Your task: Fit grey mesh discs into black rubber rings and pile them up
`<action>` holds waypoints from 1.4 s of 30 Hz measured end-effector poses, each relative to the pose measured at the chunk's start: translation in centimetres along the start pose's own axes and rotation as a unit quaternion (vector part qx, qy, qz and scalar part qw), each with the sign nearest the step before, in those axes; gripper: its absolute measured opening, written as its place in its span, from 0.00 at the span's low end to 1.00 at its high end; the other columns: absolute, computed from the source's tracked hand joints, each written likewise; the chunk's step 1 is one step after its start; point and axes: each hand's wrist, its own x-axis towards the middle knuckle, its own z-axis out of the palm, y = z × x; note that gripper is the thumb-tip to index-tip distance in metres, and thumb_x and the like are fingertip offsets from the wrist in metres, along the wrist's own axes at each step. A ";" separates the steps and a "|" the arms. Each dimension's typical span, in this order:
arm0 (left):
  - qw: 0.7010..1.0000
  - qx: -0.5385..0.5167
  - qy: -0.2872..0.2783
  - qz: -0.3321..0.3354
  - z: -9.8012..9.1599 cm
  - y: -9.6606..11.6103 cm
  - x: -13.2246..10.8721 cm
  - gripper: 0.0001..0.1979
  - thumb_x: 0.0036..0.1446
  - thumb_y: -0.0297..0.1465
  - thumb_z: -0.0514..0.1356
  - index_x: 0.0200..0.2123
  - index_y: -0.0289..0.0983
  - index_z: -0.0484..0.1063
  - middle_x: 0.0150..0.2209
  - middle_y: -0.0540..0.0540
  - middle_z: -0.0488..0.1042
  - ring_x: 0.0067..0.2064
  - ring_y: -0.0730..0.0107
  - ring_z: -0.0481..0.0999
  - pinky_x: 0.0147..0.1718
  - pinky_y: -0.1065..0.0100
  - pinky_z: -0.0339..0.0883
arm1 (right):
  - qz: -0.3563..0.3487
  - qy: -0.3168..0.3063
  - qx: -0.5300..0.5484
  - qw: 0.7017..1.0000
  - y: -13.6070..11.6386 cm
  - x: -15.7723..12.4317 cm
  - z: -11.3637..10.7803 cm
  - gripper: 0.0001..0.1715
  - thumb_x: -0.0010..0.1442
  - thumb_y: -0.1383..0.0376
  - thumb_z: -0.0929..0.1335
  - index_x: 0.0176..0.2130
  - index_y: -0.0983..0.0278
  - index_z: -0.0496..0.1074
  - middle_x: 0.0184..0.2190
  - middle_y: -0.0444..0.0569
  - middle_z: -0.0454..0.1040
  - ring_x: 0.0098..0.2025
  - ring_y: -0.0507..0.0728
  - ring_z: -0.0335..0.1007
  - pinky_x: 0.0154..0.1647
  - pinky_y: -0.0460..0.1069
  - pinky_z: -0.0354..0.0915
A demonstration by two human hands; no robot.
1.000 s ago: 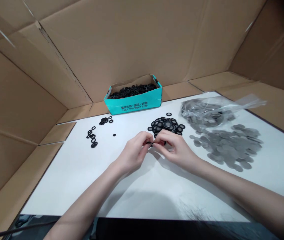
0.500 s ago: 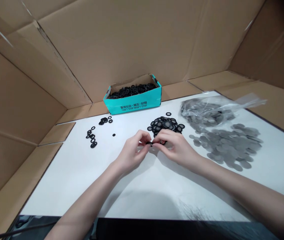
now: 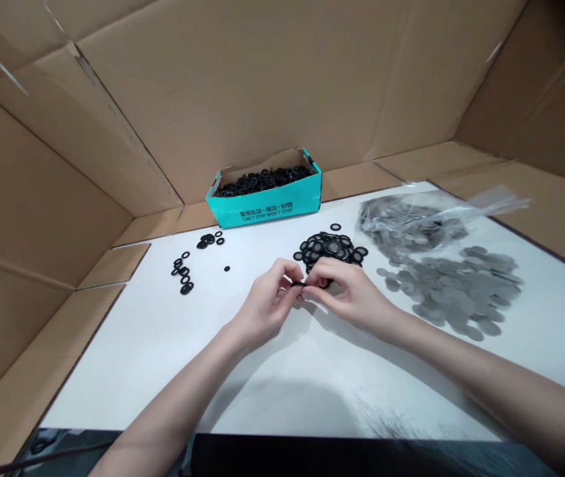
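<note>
Black rubber, in the form of a small ring (image 3: 298, 285), sits pinched between the fingertips of two bare hands that meet above a white worktop (image 3: 173, 344). The left hand (image 3: 267, 301) is curled, thumb and forefinger closed on the ring's near side; the right hand (image 3: 349, 291) is likewise curled, its fingertips pressing the same ring from the other side, so that the two hands touch at the ring. What else, if anything, lies inside the pinch is too small to make out.

Just beyond the right hand's knuckles lies a heap of black rings with grey centres (image 3: 330, 248), nearly touching the fingers. Farther out to the right of that hand spreads a loose pile of grey discs (image 3: 456, 288), and beyond it a clear plastic bag (image 3: 411, 222) holding more of the same discs, its open end trailing off to the right.

To the left of the left hand, well apart, a scatter of plain black rings (image 3: 183, 275) dots the worktop, with a second small cluster (image 3: 208, 240) farther away. Straight ahead of both hands, at the far edge, stands a teal cardboard box (image 3: 267, 205) filled with black rings. Brown cardboard walls (image 3: 262, 79) enclose the worktop on three sides.
</note>
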 end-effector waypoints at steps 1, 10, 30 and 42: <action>1.000 0.004 -0.006 0.001 -0.1 0.1 0.0 0.04 0.65 0.26 0.54 0.41 0.39 0.61 0.38 0.49 0.68 0.33 0.76 0.74 0.31 0.73 0.69 | 0.001 0.001 0.010 1.000 -0.1 0.0 0.0 0.11 0.62 0.68 0.68 0.27 0.63 0.69 0.27 0.45 0.70 0.31 0.53 0.66 0.32 0.48 0.60; 0.997 0.066 -0.046 0.006 -0.6 0.3 0.1 0.09 0.59 0.22 0.54 0.41 0.40 0.62 0.37 0.50 0.69 0.35 0.74 0.74 0.36 0.70 0.70 | 0.001 -0.008 -0.012 1.000 0.2 -0.2 0.2 0.11 0.62 0.67 0.69 0.27 0.63 0.71 0.28 0.47 0.74 0.34 0.56 0.67 0.36 0.51 0.61; 0.997 0.067 -0.029 0.008 -0.5 0.2 0.1 0.07 0.61 0.24 0.56 0.40 0.40 0.61 0.37 0.50 0.69 0.34 0.74 0.74 0.35 0.72 0.70 | 0.004 0.003 0.001 1.000 0.4 -0.2 0.3 0.10 0.61 0.70 0.68 0.28 0.62 0.68 0.27 0.46 0.73 0.33 0.55 0.67 0.35 0.49 0.60; 0.998 0.057 -0.012 -0.002 -0.6 0.1 0.1 0.09 0.58 0.23 0.58 0.40 0.39 0.63 0.37 0.50 0.72 0.37 0.74 0.74 0.38 0.71 0.71 | 0.001 0.003 -0.049 0.999 0.5 -0.2 0.1 0.04 0.62 0.68 0.69 0.34 0.62 0.75 0.33 0.49 0.78 0.38 0.58 0.68 0.41 0.53 0.61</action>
